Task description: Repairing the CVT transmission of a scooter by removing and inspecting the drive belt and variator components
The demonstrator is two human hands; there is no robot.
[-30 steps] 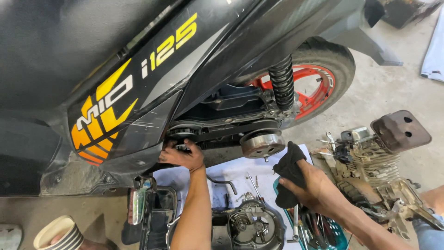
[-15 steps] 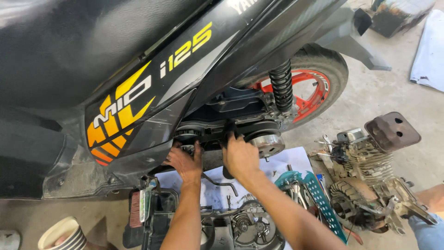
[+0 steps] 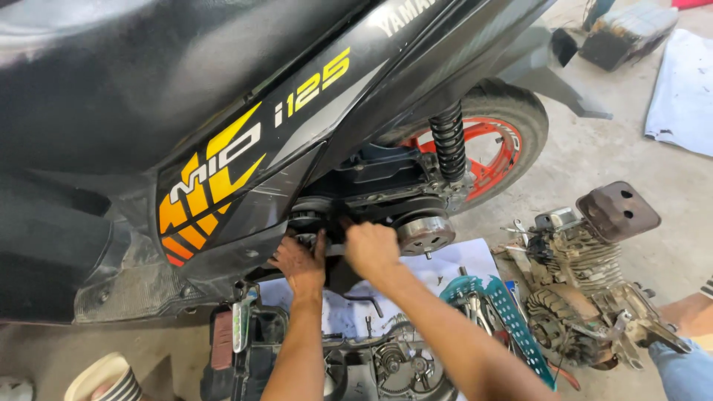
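Both hands are up under a black scooter (image 3: 223, 111) with a smooth, shiny side and yellow and orange shapes on it. The left hand (image 3: 301, 260) is dirty and greasy. Its fingers (image 3: 321, 241) are bent and pressed up against the front round part (image 3: 310, 219), a dark metal wheel tucked under the side panel. You cannot tell if they are gripping it or only touching. The right hand (image 3: 371, 249) is closed like a fist just beside the left fingers. It is wrapped round something dark and thin, but the thing is hidden, so you cannot tell what it is.

Just past the right fingers, on the far side from the left hand, sits a round silver metal drum (image 3: 425, 234), smooth and a bit shiny. Above it stands a black coiled spring (image 3: 449, 141), bumpy like a worm. Behind that is a rubber tyre with an orange-red rim (image 3: 496, 152).

Below the fingers, on the floor, lies white paper (image 3: 445, 271) with small metal bits on it. Near it is a teal plastic piece (image 3: 512, 319) full of little holes. Further off to the right side rests a grey, dusty engine (image 3: 587, 275) with thin ribs.
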